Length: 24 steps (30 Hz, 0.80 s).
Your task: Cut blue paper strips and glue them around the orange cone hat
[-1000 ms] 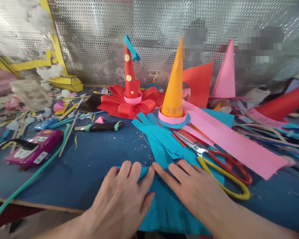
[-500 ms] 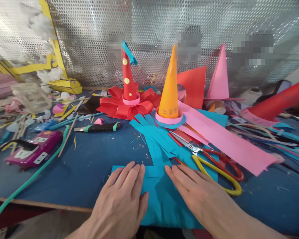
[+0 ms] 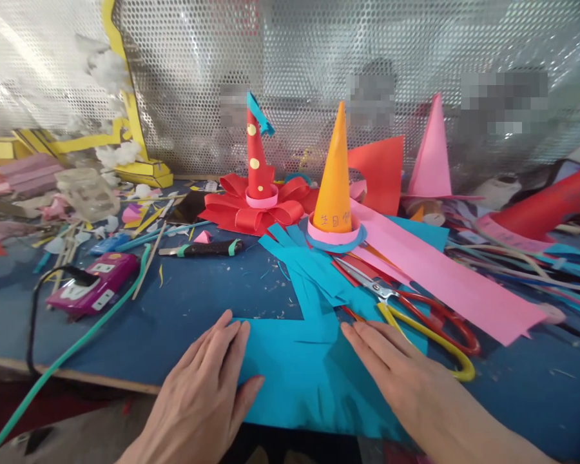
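Blue paper sheet [image 3: 294, 367] lies flat between left hand [image 3: 203, 393] and right hand [image 3: 401, 380], each grip open, pressing its edges.

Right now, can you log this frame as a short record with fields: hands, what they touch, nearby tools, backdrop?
left hand: flat, palm down on blue paper sheet
right hand: flat on the same sheet, fingers spread
nearest tool: scissors, beside right hand, not touched
behind: orange cone hat, red dotted cone hat
surface: dark blue table

Two bare hands, left hand [image 3: 200, 396], right hand [image 3: 406, 380], sleeveless forearms, no rings
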Available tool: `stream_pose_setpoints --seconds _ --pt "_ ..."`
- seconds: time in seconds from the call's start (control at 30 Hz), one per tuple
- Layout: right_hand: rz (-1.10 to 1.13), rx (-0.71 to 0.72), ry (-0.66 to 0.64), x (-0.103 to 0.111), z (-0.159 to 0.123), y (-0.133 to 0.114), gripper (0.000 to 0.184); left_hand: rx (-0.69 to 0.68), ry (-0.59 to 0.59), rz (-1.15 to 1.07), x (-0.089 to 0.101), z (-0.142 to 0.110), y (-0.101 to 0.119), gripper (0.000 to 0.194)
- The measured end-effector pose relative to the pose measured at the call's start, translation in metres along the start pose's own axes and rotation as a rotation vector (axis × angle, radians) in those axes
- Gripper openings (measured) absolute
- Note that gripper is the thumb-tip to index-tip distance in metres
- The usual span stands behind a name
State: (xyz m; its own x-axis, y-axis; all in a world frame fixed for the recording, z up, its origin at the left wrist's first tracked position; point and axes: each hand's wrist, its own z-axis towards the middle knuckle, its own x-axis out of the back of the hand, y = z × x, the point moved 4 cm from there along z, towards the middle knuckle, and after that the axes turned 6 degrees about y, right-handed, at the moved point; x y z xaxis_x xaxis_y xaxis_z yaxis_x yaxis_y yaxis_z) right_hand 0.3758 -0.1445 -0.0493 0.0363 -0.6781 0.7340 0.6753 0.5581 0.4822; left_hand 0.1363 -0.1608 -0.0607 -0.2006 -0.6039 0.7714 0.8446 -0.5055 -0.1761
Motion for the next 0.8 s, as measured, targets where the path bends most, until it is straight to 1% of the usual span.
stream_pose_setpoints --seconds 0.07,0.13,0.17,0.23,0.3,0.37,0.4,0.47,0.53,0.67,0.7,0.73,0.8 --pt "0.044 -0.007 -0.008 -0.003 -0.005 0.003 0.05 0.024 -0.02 -0.015 -0.001 -0.002 -0.003 0.046" --pt "0.16 -0.039 -0.012 -0.003 -0.008 0.008 0.05 0.086 -0.039 -0.053 -0.002 -0.002 -0.007 0.045" --pt "0.236 -0.079 -0.012 -0.001 -0.006 0.012 0.048 0.129 -0.048 -0.078 -0.002 -0.001 -0.009 0.047" --pt "0.381 -0.171 0.008 0.005 0.001 0.021 0.039 0.197 -0.064 -0.133 -0.003 0.003 -0.014 0.057" --pt "0.437 -0.245 0.042 0.013 0.013 0.028 0.03 0.224 -0.094 -0.19 -0.004 0.007 -0.017 0.067" --pt "0.443 -0.27 0.057 0.018 0.026 0.032 0.023 0.228 -0.139 -0.252 -0.005 0.011 -0.019 0.068" --pt "0.462 -0.277 0.043 0.019 0.033 0.033 0.021 0.237 -0.16 -0.286 -0.005 0.013 -0.02 0.067" --pt "0.548 -0.298 -0.031 0.015 0.044 0.033 0.018 0.273 -0.191 -0.369 -0.006 0.014 -0.021 0.065" --pt "0.642 -0.311 -0.147 0.011 0.054 0.03 0.018 0.299 -0.185 -0.465 -0.005 0.014 -0.02 0.064" --pt "0.78 -0.346 -0.457 0.005 0.068 0.023 0.02 0.291 -0.083 -0.617 0.0 0.022 -0.018 0.051" --pt "0.828 -0.371 -0.498 0.005 0.071 0.022 0.02 0.298 -0.055 -0.649 0.002 0.025 -0.02 0.046" --pt "0.873 -0.4 -0.507 0.006 0.073 0.022 0.02 0.314 -0.032 -0.684 0.004 0.03 -0.022 0.041" --pt "0.956 -0.447 -0.463 0.008 0.078 0.024 0.019 0.37 0.004 -0.761 0.007 0.041 -0.029 0.033"
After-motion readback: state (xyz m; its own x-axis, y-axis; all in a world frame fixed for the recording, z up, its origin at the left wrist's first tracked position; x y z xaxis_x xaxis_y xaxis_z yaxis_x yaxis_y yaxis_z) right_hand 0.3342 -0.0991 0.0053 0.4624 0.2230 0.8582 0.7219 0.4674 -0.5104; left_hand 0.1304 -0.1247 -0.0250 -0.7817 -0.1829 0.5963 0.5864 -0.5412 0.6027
